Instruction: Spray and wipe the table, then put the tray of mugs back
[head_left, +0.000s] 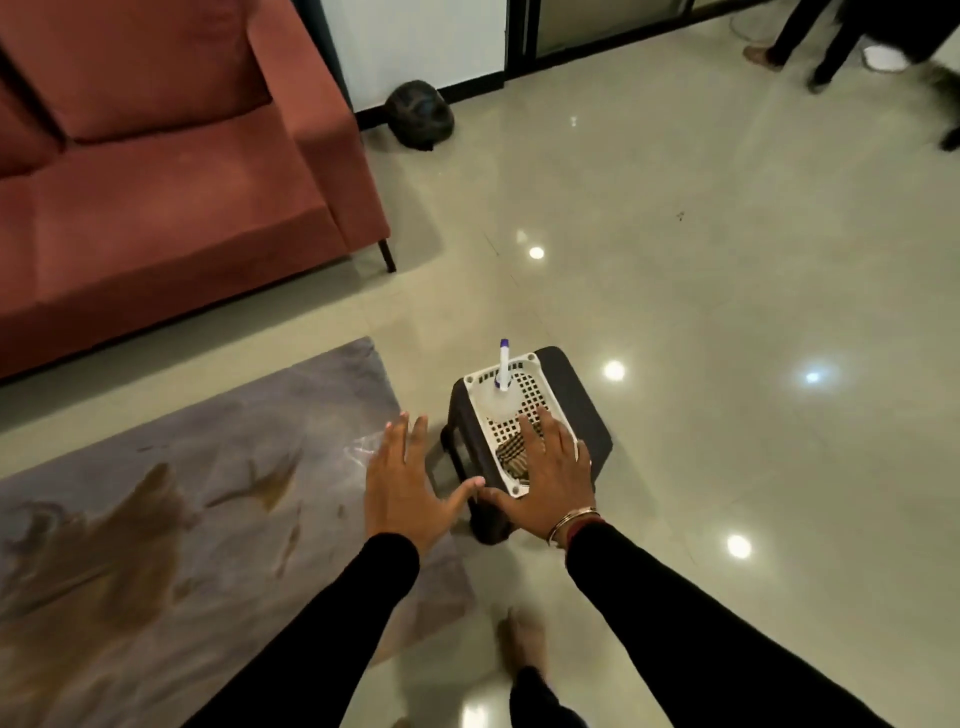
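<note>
A white perforated basket (535, 387) rests on a low dark stool (582, 410) on the floor. Inside it stands a clear spray bottle (503, 379) with a white and purple nozzle, and a checked brown cloth (511, 454) lies at its near end. My right hand (550, 467) hovers flat over the near end of the basket, fingers spread, partly hiding the cloth. My left hand (402, 480) is spread open just left of the stool, over the rug's edge. Both hands hold nothing. No table, tray or mugs are in view.
A grey and brown rug (156, 519) covers the floor at the left. A red sofa (171, 171) stands behind it. A dark round object (420, 114) lies by the wall. Another person's legs (810, 41) are at the top right. My bare foot (522, 644) is below.
</note>
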